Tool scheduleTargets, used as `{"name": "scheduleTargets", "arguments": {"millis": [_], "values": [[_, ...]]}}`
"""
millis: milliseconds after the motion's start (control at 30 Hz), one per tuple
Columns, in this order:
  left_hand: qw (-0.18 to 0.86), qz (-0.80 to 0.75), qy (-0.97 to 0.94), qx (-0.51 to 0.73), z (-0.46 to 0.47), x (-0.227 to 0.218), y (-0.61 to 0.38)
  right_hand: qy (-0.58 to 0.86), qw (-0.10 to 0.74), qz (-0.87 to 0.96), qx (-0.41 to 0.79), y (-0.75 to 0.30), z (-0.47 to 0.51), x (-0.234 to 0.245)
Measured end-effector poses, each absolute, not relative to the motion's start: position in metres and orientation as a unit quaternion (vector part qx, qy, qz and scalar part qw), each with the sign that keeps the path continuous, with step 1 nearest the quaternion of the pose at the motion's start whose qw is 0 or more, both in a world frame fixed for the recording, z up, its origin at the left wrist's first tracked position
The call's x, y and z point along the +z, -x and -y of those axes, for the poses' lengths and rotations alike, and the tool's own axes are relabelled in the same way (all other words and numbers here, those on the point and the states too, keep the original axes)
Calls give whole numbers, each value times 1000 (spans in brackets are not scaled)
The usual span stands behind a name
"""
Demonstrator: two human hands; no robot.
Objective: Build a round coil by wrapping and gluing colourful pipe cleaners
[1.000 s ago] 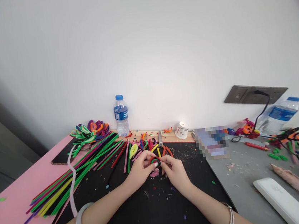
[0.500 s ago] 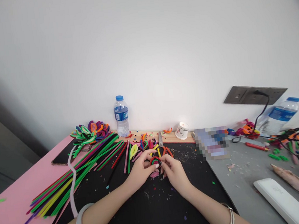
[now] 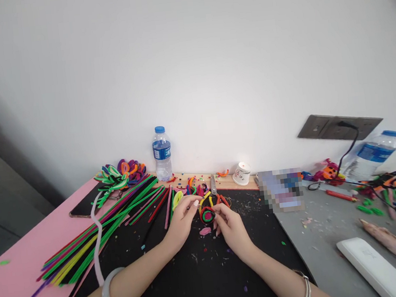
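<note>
A round coil of pipe cleaners, ringed red and black around green with a pink centre, is held above the black mat. My right hand pinches it at its right edge. On the other side, the thumb and forefinger of my left hand are closed near the coil's upper left, where a red strand seems to run up to them; the exact grip is too small to be sure of. Below the coil lies a small pink piece. Just behind it are orange-handled scissors.
Long loose pipe cleaners fan out at left, beside a looped pipe-cleaner bundle and a phone. A water bottle and a paper cup stand by the wall. A white power bank lies at right.
My left hand has shifted off the coil toward its upper left, leaving more of the coil's face showing. My right hand stays at the coil's right edge.
</note>
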State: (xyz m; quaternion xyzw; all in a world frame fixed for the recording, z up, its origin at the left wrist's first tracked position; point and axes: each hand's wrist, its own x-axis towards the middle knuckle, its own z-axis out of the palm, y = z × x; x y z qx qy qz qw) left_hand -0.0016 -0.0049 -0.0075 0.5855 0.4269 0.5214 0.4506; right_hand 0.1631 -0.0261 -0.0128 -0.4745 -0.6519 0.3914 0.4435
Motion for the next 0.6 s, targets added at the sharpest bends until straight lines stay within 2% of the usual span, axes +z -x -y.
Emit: {"name": "scheduleTargets", "arguments": {"millis": [600], "values": [[419, -441, -585, 536, 4, -2, 3, 476, 430, 662, 388, -164, 27, -12]]}}
